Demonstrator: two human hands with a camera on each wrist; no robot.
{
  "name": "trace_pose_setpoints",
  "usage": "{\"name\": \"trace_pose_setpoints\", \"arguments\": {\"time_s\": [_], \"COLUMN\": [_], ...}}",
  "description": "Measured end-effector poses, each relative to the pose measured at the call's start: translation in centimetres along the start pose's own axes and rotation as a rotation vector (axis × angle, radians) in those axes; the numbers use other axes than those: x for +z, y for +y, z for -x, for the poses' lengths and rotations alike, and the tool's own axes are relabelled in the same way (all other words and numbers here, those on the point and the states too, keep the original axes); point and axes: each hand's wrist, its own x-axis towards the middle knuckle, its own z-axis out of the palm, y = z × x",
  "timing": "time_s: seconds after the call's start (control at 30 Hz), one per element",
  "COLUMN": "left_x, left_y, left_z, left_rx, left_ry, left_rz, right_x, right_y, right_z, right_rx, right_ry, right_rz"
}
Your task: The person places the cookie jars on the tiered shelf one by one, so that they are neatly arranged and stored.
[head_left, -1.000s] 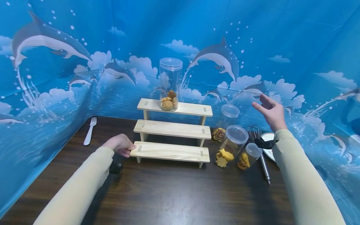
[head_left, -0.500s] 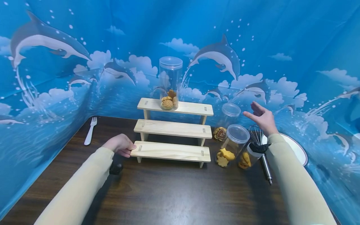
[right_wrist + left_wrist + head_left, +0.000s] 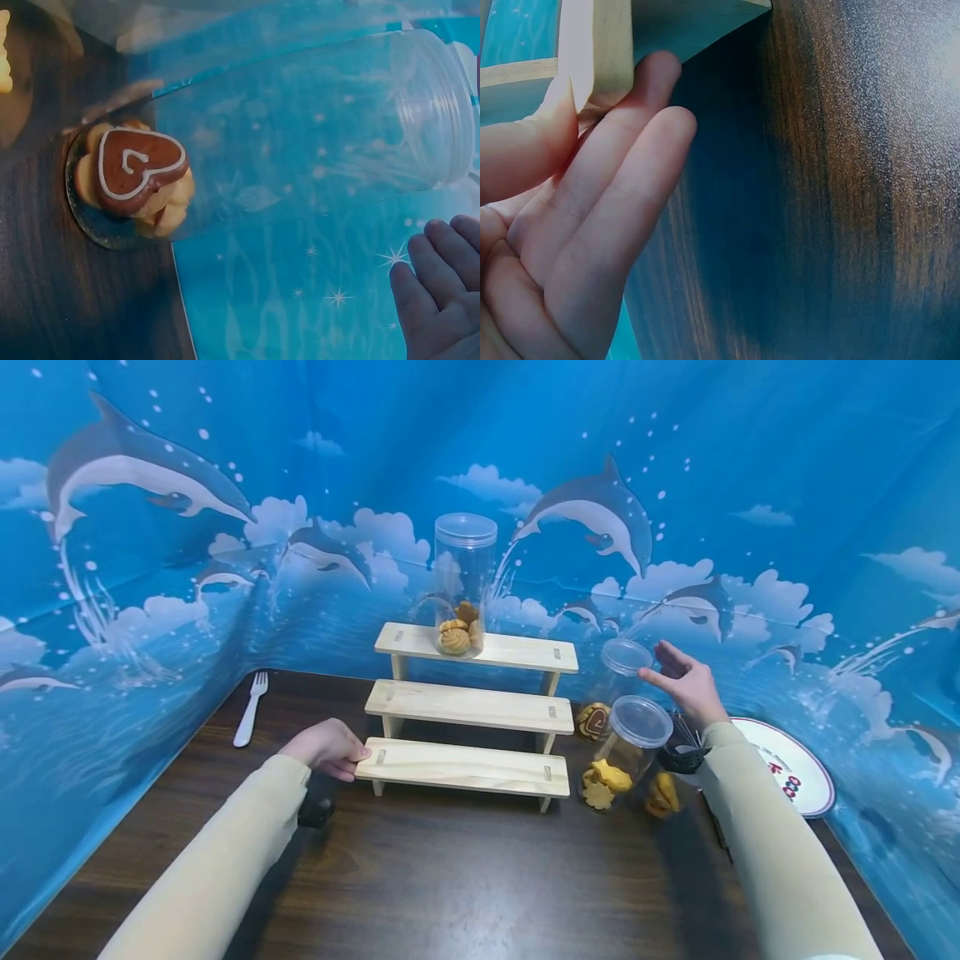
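Wooden stand (image 3: pixel 468 703) we pinch with our left hand (image 3: pixel 327 747); upright clear rear jar (image 3: pixel 292 142), just left of our nearer, spread, empty right hand (image 3: pixel 690 687).

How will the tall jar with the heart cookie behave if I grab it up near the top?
The heart-cookie jar is probably light for its size, since cookies fill only the bottom. Its clear sides look smooth, so it may slip in a loose grip. Being tall and narrow, it could tip if bumped near its lid.
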Motion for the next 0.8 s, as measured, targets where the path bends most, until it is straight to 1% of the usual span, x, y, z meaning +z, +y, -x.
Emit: {"name": "trace_pose_setpoints", "arguments": {"time_s": [0.17, 0.27, 0.4, 0.53, 0.8], "left_x": [0.11, 0.14, 0.17, 0.21, 0.06], "left_y": [0.01, 0.23, 0.43, 0.24, 0.23], "left_z": [0.04, 0.12, 0.16, 0.06, 0.03], "left_rx": [0.003, -0.007, -0.019, -0.027, -0.029], "left_ry": [0.008, 0.010, 0.009, 0.005, 0.008], "left_rz": [-0.002, -0.009, -0.011, 0.002, 0.003], "right_x": [0.17, 0.20, 0.21, 0.47, 0.89], "right_y": [0.33, 0.56, 0.68, 0.64, 0.58], "right_z": [-0.13, -0.16, -0.26, -0.44, -0.71], "right_rx": [-0.005, -0.002, 0.014, 0.025, 0.034], "right_ry": [-0.013, -0.023, -0.060, -0.093, -0.119], "right_rz": [0.006, 0.006, 0.001, 0.004, -0.016]}}
